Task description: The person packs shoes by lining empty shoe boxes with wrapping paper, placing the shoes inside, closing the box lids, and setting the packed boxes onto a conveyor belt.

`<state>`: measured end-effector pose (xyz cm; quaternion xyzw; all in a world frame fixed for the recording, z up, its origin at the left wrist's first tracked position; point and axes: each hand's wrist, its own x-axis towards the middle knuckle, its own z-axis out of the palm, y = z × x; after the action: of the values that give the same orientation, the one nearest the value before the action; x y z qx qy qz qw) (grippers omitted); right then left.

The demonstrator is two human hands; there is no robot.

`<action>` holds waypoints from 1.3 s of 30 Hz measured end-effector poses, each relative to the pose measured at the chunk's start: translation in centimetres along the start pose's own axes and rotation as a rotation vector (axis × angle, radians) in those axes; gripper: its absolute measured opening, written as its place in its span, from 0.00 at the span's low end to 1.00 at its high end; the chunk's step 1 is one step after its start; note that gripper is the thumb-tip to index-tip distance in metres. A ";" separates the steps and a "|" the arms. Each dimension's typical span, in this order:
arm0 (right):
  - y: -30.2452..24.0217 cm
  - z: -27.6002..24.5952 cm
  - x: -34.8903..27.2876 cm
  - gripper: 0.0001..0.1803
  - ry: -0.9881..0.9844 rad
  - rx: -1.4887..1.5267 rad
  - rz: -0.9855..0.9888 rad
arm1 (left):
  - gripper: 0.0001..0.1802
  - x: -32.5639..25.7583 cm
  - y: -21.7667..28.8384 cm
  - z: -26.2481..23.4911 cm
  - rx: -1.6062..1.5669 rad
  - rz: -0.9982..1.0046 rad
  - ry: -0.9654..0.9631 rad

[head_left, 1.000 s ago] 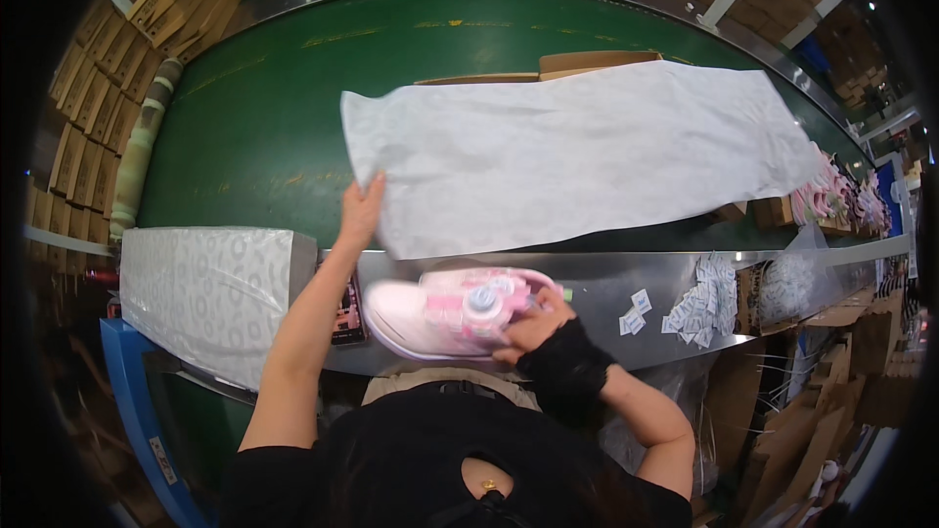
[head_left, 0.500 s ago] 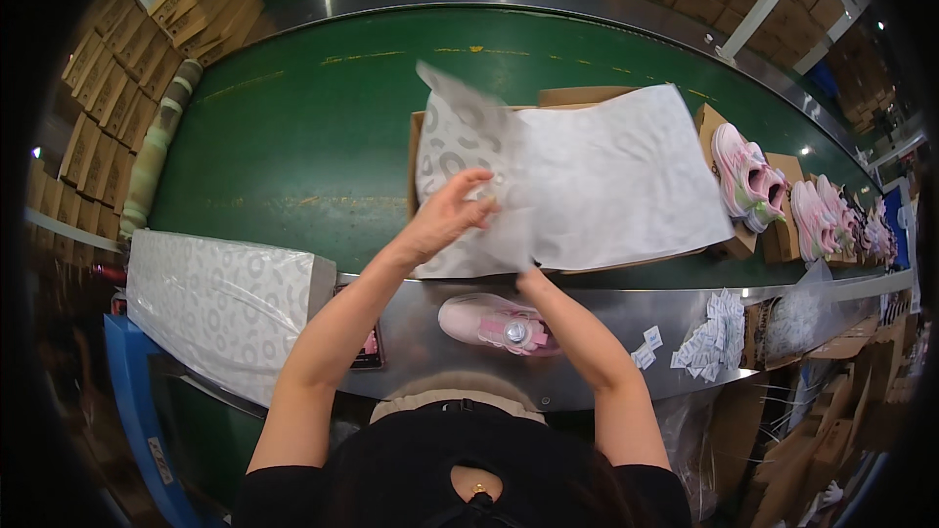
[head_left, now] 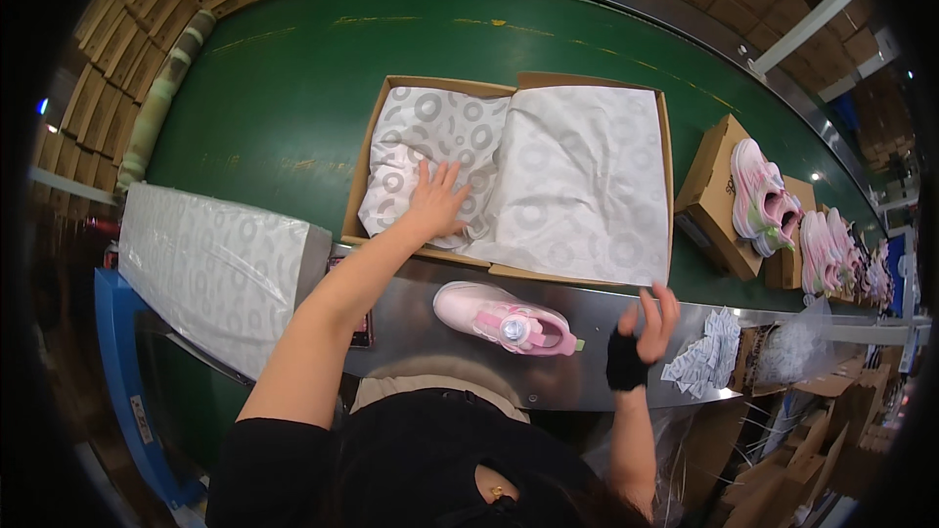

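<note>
An open cardboard shoebox (head_left: 669, 186) lies on the green belt, lined with white ring-patterned tissue paper (head_left: 587, 176). My left hand (head_left: 438, 200) rests flat, fingers spread, on the paper over the box's left half. A pale pinkish bulge shows beside it; what lies beneath the paper is hidden. My right hand (head_left: 648, 330), with a black band around the palm and wrist, hovers over the metal ledge by the box's near right corner. Its fingers are apart and hold nothing. Between my arms, a pink shoe (head_left: 474, 315) lies on the ledge, toe to the left.
Small white sachets (head_left: 704, 357) are piled on the metal ledge at right. A plastic-wrapped stack of patterned paper (head_left: 205, 269) stands at left by a blue frame (head_left: 127, 362). More pink shoes (head_left: 763, 200) sit on cardboard boxes (head_left: 712, 186) along the belt's right.
The paper's left part has come down into the box, under my left hand. My right hand has moved right, away from the box and paper. The view has shifted slightly.
</note>
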<state>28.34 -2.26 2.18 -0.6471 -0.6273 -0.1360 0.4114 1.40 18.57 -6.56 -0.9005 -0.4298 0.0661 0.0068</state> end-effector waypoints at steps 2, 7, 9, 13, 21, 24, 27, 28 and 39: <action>0.0 -1.5 -3.1 0.15 0.006 -0.055 0.119 | 0.33 -0.6 0.3 -0.4 -0.030 0.016 0.096; 3.2 1.5 -11.6 0.20 -0.572 0.736 1.009 | 0.38 -7.0 2.8 -4.9 -0.984 -0.055 -0.043; 1.9 1.9 -11.6 0.22 -0.737 0.825 0.891 | 0.36 -10.7 4.2 -4.0 -0.908 0.287 0.197; -5.1 2.4 -2.3 0.22 -1.061 1.239 1.297 | 0.33 -12.6 5.4 -3.5 -1.204 0.229 0.089; -9.4 3.8 3.9 0.30 -0.887 1.487 0.913 | 0.39 -13.1 2.0 -11.1 -1.576 -0.169 0.210; -8.3 4.6 2.2 0.30 -0.942 1.546 0.765 | 0.32 -11.3 0.2 -10.3 -1.610 -0.329 0.206; -8.2 4.3 1.1 0.23 -1.104 1.355 0.805 | 0.26 -7.2 -0.8 -9.5 -1.706 -0.456 0.443; -8.0 4.3 0.3 0.23 -1.131 1.309 0.818 | 0.25 -5.4 -1.5 -8.8 -1.819 -0.529 0.424; -2.3 8.4 -2.7 0.19 -0.334 1.332 1.480 | 0.26 0.7 5.1 -3.5 -1.787 -0.520 -0.485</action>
<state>22.91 1.49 -4.14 -0.5230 -0.0659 0.6239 0.5769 6.23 16.03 -3.55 -0.4115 -0.4972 -0.1050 -0.7566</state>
